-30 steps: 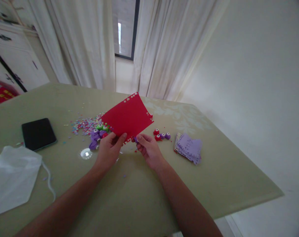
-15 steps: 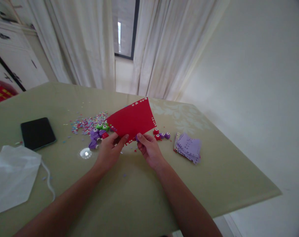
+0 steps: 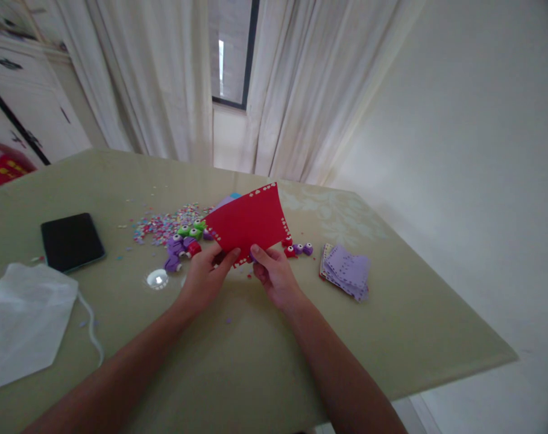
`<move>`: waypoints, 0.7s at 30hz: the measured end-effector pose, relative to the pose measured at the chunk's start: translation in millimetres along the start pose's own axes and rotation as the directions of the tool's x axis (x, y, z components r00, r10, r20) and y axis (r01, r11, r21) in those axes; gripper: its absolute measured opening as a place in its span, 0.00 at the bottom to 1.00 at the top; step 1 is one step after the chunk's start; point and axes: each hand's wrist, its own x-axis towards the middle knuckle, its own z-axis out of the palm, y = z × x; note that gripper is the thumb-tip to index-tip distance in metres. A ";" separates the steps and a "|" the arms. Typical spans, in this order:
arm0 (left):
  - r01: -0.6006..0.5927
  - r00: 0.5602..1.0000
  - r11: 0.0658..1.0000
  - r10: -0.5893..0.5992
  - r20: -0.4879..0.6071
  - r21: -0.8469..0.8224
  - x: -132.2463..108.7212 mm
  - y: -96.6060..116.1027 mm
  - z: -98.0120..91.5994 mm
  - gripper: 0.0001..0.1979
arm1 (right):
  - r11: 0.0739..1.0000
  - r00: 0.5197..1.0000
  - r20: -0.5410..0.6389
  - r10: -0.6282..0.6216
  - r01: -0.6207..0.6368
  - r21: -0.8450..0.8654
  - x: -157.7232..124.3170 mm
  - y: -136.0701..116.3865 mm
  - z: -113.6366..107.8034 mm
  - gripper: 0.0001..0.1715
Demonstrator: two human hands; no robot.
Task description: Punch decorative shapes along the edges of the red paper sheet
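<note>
Your left hand (image 3: 207,266) grips a red card (image 3: 251,218), your right hand (image 3: 274,272) a purple punch (image 3: 252,258) at its near edge; the card extends toward 12 o'clock, long axis 8-to-2.

Dim, even indoor light gives only faint, soft shadows on the glossy pale-green worktop (image 3: 255,374), where a round white glare spot (image 3: 157,279) shines. A bright vertical streak (image 3: 220,60) shows in the narrow dark-framed glass window (image 3: 235,36). Fine edge patterns on the red rectangular paper card (image 3: 251,220) look soft; wide-angle distortion stretches the margins, and the upper right corner darkens.
</note>
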 end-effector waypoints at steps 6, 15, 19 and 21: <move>0.008 1.000 1.000 -0.007 0.025 -0.019 -0.2 -2.1 0.5 0.14 | 1.000 1.000 -0.016 0.008 -0.008 0.004 0.5 0.1 0.5 0.32; 0.010 1.000 1.000 -0.009 0.023 -0.012 -1.3 0.5 0.6 0.14 | 1.000 1.000 -0.007 0.000 0.000 -0.022 0.0 1.5 1.4 0.31; 0.027 0.999 0.999 -0.027 0.027 -0.032 -1.3 1.1 1.2 0.14 | 1.000 1.000 -0.013 -0.009 0.008 -0.030 0.6 1.8 1.5 0.31; 0.033 0.999 0.999 -0.032 0.030 -0.035 -1.4 0.9 1.9 0.15 | 0.999 1.000 -0.018 -0.018 0.018 -0.029 0.9 2.4 1.3 0.31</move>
